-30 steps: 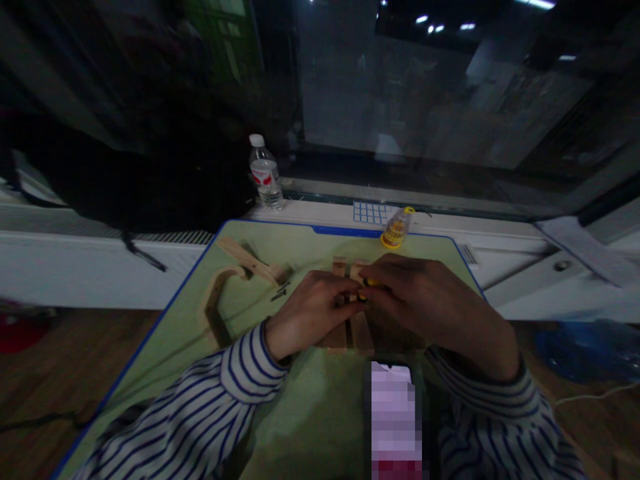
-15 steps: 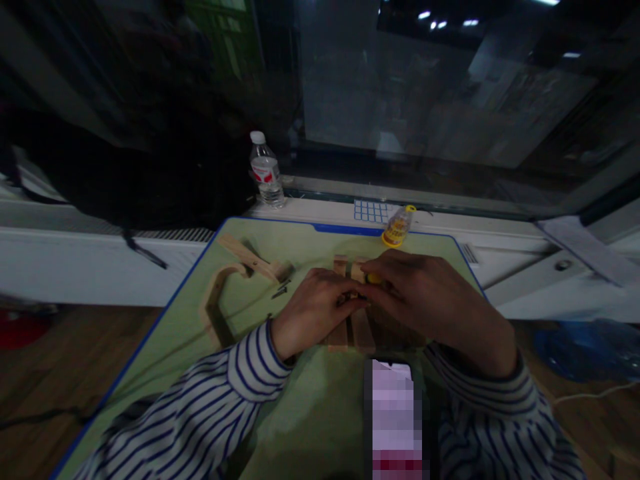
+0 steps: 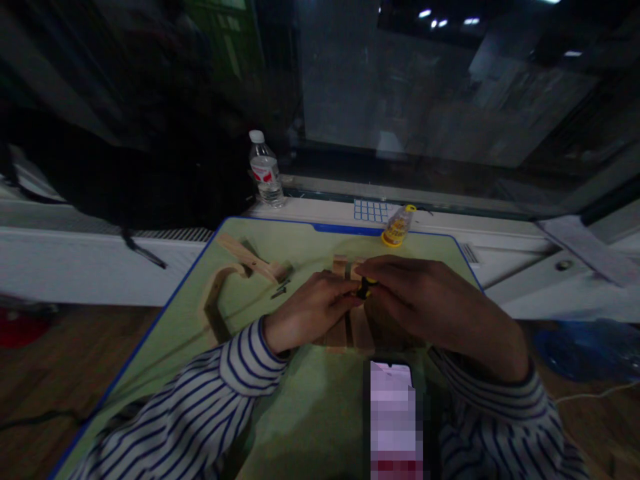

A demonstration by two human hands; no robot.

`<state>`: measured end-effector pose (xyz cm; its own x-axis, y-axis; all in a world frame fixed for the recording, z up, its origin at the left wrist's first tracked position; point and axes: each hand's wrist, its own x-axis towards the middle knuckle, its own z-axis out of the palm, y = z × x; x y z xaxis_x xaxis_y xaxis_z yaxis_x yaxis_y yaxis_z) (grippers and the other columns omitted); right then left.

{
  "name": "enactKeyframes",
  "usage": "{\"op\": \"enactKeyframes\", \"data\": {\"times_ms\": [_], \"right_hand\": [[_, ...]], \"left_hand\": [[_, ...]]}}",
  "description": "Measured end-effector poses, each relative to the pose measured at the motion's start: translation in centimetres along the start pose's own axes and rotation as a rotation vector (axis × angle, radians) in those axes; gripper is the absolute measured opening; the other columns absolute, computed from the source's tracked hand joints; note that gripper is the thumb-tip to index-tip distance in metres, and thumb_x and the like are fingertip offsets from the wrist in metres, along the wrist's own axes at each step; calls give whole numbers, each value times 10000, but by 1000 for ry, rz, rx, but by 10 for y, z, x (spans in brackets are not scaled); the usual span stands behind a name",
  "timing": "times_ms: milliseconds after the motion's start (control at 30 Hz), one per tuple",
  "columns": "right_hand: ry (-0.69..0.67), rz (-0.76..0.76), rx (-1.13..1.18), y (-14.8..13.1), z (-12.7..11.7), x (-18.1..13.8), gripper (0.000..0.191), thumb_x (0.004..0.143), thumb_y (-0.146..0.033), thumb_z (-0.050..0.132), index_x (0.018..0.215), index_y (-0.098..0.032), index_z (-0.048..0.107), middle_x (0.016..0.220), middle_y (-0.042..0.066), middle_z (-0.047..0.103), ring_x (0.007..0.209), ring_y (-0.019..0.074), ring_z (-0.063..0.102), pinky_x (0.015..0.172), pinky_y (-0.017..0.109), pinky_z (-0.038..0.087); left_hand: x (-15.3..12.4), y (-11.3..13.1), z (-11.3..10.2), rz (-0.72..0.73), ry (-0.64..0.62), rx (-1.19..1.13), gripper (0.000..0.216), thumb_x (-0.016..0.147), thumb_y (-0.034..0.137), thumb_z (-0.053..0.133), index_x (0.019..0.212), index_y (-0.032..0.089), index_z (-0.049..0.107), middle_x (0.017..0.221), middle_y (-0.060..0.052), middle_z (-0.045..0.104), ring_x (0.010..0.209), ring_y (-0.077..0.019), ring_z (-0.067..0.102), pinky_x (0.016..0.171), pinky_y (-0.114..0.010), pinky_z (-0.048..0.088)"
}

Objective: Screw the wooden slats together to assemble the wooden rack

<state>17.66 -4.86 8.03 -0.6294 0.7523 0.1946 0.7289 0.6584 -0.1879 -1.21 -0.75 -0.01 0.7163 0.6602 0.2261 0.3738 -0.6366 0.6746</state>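
Centre of frame: left hand (image 3: 310, 310) curled, fingertips pinched together right at the dark front end of a small yellow-and-black screwdriver (image 3: 367, 287). Anything between those fingertips too small to tell. Just right of it: right hand (image 3: 430, 307) clenched over the screwdriver handle, thumb and forefinger grasping it, most of the tool hidden under the fingers. Hands touching each other at the tool.

Screwdriver at frame centre, low over a wooden slatted piece (image 3: 350, 328), directly under both hands, flat on the green mat (image 3: 300, 400). Slat ends poking out above the knuckles and below the wrists. Tip contact with the wood hidden.

Both forearms in blue-striped sleeves (image 3: 215, 407), entering from the bottom of the frame.

Left of centre on the mat: curved wooden part (image 3: 213, 303), a straight wooden stick (image 3: 247, 259) touching its upper end, a few dark screws (image 3: 280, 291) just beside the stick.

Bottom centre: phone (image 3: 393, 413), screen blurred out, near the right wrist.

Above the mat on the white ledge: yellow bit holder (image 3: 397, 229) tilted, blue grid sheet (image 3: 370, 211) beside it, water bottle (image 3: 265, 170) upright, further left. Dark window above.
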Motion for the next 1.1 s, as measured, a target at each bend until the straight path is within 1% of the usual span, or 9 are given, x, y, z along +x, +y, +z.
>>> {"op": "enactKeyframes", "data": {"times_ms": [133,300,433,633,700,800,900,1033,1100], "right_hand": [[-25,10,-11,1,-1,1,282,898,-140,470,1138,-166,615,1179,90,661,1058,219,627,880,351,503],[-14,36,-34,2,1,1,343,921,-172,465,1249,-185,562,1153,89,665,1010,206,638,858,343,500],[-22,59,-38,2,1,2,355,936,-220,461,1282,-198,537,1123,80,665,970,206,643,823,342,500],[-54,119,-77,-2,0,5,307,958,-341,423,1132,-178,616,970,86,679,900,207,645,742,320,471],[-53,125,-94,-3,0,6,309,959,-358,417,1096,-173,624,960,89,677,884,208,647,721,318,464],[-54,133,-104,-3,1,6,300,954,-368,427,1084,-180,622,970,82,678,884,216,651,710,326,469],[-47,138,-75,-2,0,5,291,949,-367,435,1077,-185,623,1023,74,682,931,223,650,759,349,489],[-21,81,13,1,-1,1,322,940,-274,453,1237,-197,548,1246,59,621,1059,207,617,890,359,489],[-17,49,31,1,0,0,362,937,-223,443,1290,-198,515,1298,51,597,1102,201,602,930,359,481]], "left_hand": [[0,2,-2,-22,1,-16,191,915,223,498,1001,190,665,938,-28,701,882,-158,633,793,-271,462],[-1,7,-5,-109,37,10,144,874,247,561,950,198,674,886,-9,700,812,-150,632,773,-269,465],[-1,9,-6,-117,55,-10,134,866,260,582,935,203,683,886,1,701,812,-144,628,766,-273,459],[-1,9,-3,-116,70,2,180,861,284,607,1005,222,695,863,10,707,771,-134,626,729,-268,448],[0,9,-3,-115,77,24,184,855,295,619,1003,222,700,844,10,705,760,-137,626,721,-271,446],[0,7,-1,-112,93,31,161,854,285,623,973,218,709,826,12,706,749,-136,628,713,-268,442],[-1,5,0,-94,100,13,162,861,271,614,983,221,709,842,11,713,765,-138,635,718,-264,442],[-1,3,1,-82,81,-5,158,886,273,578,950,213,709,870,7,719,799,-144,641,746,-262,446],[0,2,1,-76,67,-16,158,895,262,566,958,214,702,889,12,719,818,-141,641,763,-260,445]]}}
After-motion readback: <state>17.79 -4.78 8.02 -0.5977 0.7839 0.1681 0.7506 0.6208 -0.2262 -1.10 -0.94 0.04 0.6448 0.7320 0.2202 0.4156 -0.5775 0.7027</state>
